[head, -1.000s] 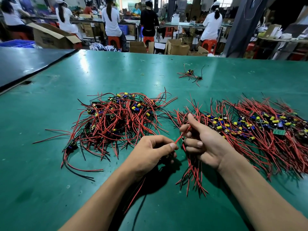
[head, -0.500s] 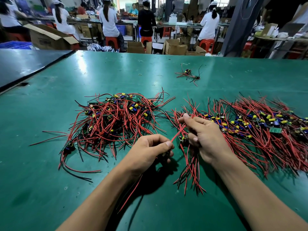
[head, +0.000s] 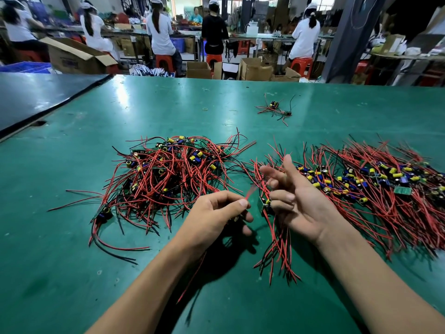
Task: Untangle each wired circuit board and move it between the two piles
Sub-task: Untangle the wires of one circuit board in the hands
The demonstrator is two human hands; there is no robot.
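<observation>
A tangled pile of wired circuit boards [head: 173,174] with red and black leads lies left of centre on the green table [head: 72,273]. A second, wider pile [head: 375,189] spreads to the right. Between them, my left hand [head: 214,215] curls around a wired circuit board that it mostly hides. Its thumb pinches a blurred red wire [head: 250,192], and more leads trail under the wrist. My right hand [head: 298,201] hovers beside it with fingers spread and straight. A small board [head: 265,204] sits at its lower fingertips; whether they touch is unclear.
Two loose wired boards [head: 274,109] lie farther back, and a rubber band [head: 205,108] lies left of them. A dark table [head: 36,97] adjoins at the left. Beyond the far edge are cardboard boxes [head: 72,59] and several seated people at benches.
My right hand has let go of the red wire it pinched and spread its fingers, turning the palm up. My left hand keeps its hold in the same place.
</observation>
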